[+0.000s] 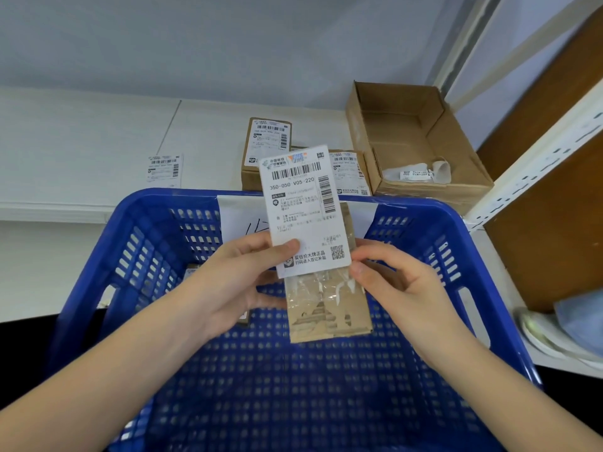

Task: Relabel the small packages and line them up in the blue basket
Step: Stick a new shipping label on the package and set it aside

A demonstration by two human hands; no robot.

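Over the blue basket [424, 216] I hold a small brown cardboard package [329, 311] with torn tape residue on its face. A white shipping label [303, 210] stands upright in front of its upper half. My left hand [241, 278] grips the label's lower left edge with the thumb on its face, fingers behind the package. My right hand [391, 275] pinches the label's lower right corner against the package. Another small package [192, 272] lies in the basket at the left, mostly hidden by my left hand.
Two labelled brown packages [267, 141] [349, 172] stand on the white table behind the basket. A loose label [164, 171] lies to their left. An open cardboard box [421, 145] holding peeled label scraps sits at the back right, next to a white shelf upright [535, 168].
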